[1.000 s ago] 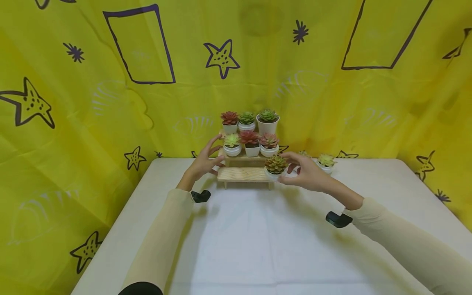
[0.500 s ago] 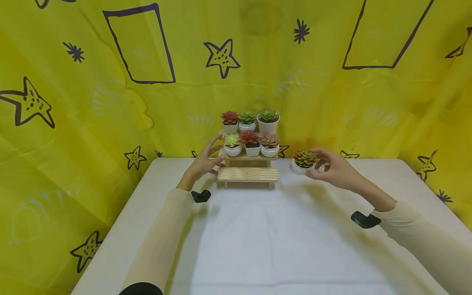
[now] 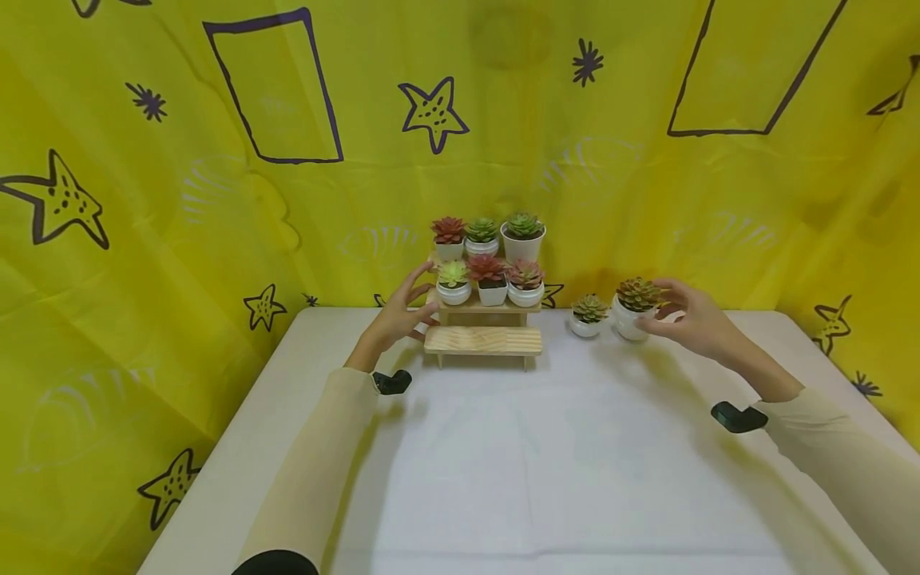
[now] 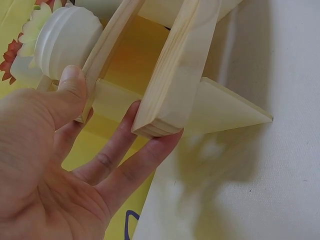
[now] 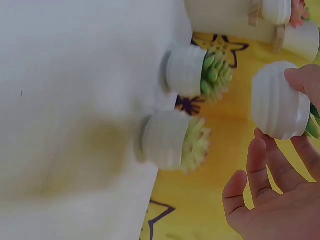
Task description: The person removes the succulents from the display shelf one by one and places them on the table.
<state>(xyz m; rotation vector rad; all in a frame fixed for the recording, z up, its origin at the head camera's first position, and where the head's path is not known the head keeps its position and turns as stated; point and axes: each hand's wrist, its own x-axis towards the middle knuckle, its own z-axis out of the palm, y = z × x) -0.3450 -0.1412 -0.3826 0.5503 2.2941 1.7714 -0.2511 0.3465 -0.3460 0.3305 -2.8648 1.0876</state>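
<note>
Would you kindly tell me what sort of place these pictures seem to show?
It looks like an indoor tabletop set-up, perhaps staged for recording: a white tabletop, a starfish-printed yellow cloth hanging behind it, and small potted succulents on a tiered wooden stand.

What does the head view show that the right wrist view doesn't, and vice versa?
Only the head view shows the left hand and the stand's bottom step.

Only the right wrist view shows the pale plant on the table; the held plant or right hand seems to block it from the head.

Both show the right hand gripping the held plant, another plant on the table, and the curtain.
</note>
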